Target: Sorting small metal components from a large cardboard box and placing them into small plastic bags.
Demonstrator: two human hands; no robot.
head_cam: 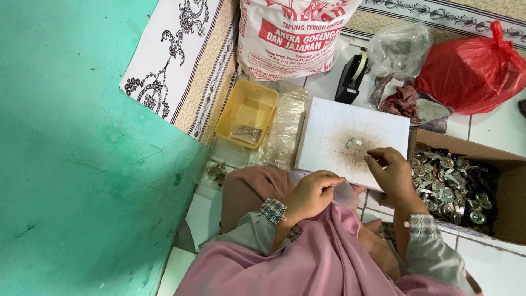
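My left hand [312,193] rests on my lap with its fingers pinched on a small clear plastic bag [345,193]. My right hand [390,171] hovers over the near edge of a white board [329,131], fingertips curled together; whether it holds a small part I cannot tell. One small metal piece [353,143] lies on the board's dirty middle, just beyond my right fingers. A cardboard box [509,164] full of small metal parts [452,183] sits right of my right hand.
A yellow plastic tray [246,109] with a few parts and clear plastic bags [285,126] lie left of the board. Behind stand a white printed sack [290,38], a black tape dispenser [350,74], a clear bag [397,46] and a red bag [471,68]. A green wall [76,153] fills the left.
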